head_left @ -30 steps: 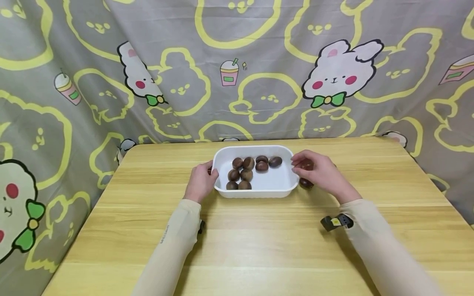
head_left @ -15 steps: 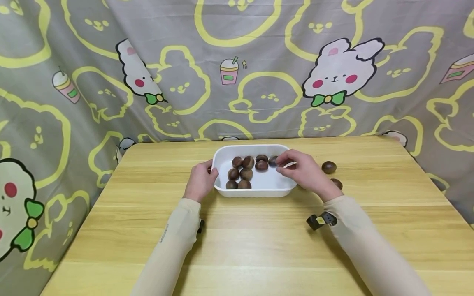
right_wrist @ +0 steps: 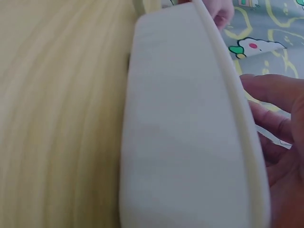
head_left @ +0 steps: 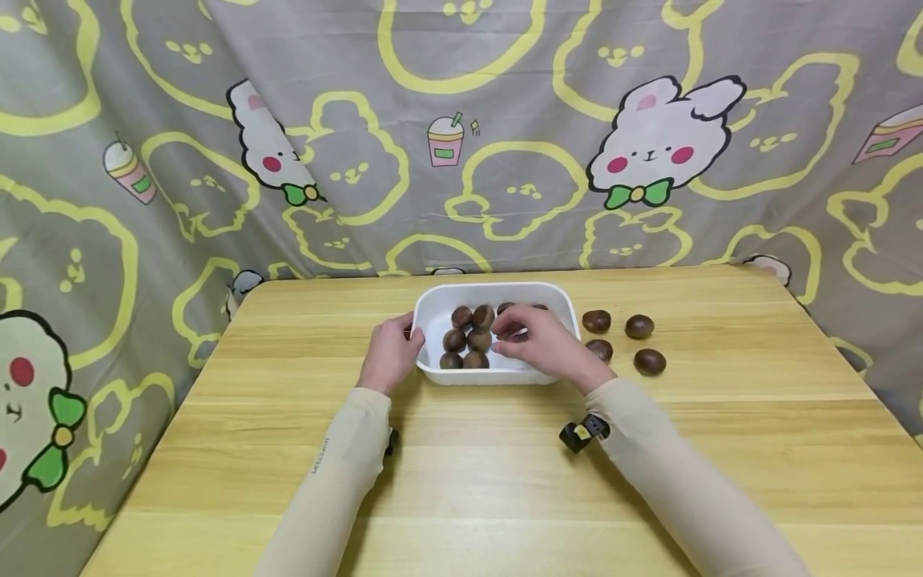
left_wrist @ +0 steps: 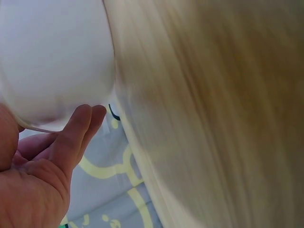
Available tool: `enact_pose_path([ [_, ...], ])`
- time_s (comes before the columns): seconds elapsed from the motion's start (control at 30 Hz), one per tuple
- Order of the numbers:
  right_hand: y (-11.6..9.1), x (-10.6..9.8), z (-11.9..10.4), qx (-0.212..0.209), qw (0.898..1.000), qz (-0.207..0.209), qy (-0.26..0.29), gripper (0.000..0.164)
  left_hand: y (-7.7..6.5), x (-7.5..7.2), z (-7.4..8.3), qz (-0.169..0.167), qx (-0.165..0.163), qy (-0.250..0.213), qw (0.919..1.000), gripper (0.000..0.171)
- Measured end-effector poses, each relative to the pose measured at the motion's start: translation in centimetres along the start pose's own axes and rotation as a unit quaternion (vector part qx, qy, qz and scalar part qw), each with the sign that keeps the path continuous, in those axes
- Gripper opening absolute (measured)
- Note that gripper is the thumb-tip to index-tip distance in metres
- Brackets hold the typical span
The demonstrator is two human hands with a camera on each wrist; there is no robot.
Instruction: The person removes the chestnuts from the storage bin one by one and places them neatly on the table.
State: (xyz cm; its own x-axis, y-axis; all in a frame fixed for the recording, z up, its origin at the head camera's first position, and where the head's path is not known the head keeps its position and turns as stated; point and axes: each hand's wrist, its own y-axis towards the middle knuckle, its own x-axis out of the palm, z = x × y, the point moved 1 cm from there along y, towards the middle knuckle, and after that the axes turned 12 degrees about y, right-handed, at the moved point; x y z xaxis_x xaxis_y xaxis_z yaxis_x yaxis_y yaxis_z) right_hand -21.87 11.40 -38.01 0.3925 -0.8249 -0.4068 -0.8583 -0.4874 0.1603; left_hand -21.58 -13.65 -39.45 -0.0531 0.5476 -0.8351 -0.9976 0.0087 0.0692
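Note:
A white plastic tray (head_left: 519,377) stands on the table with several brown chestnuts (head_left: 455,340) in it, most of them grouped on its left side. My left hand (head_left: 390,353) grips the tray's left end, thumb at the rim and fingers along the outside, as the left wrist view also shows. Over the tray's right half hovers my right hand (head_left: 537,344), loosely bent, with thumb and fingertips apart beside the grouped chestnuts. Nothing shows between these fingers, and in the right wrist view they lie behind the tray wall (right_wrist: 185,118). The hand partly covers the chestnuts at the back right.
Several loose chestnuts (head_left: 639,326) lie on the wooden table (head_left: 476,481) just right of the tray. A small dark brown bit (head_left: 408,329) shows between the left hand and the tray. A patterned curtain (head_left: 526,192) hangs behind the table's back edge.
My right hand has moved left from the tray's right rim to above its inside, uncovering the loose chestnuts on the table. The left hand and the tray have stayed in place.

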Motion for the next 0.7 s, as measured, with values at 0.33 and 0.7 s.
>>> enact_pose_path([
  [0.33, 1.1, 1.2, 0.2, 0.022, 0.999, -0.028, -0.034, 0.023, 0.3, 0.0, 0.1, 0.003, 0.006, -0.007, 1.0, 0.04],
  [0.7, 2.2, 2.4, 0.6, 0.019, 0.994, -0.097, -0.051, 0.025, 0.2, 0.1, -0.1, -0.003, -0.004, -0.012, 0.9999, 0.04],
])
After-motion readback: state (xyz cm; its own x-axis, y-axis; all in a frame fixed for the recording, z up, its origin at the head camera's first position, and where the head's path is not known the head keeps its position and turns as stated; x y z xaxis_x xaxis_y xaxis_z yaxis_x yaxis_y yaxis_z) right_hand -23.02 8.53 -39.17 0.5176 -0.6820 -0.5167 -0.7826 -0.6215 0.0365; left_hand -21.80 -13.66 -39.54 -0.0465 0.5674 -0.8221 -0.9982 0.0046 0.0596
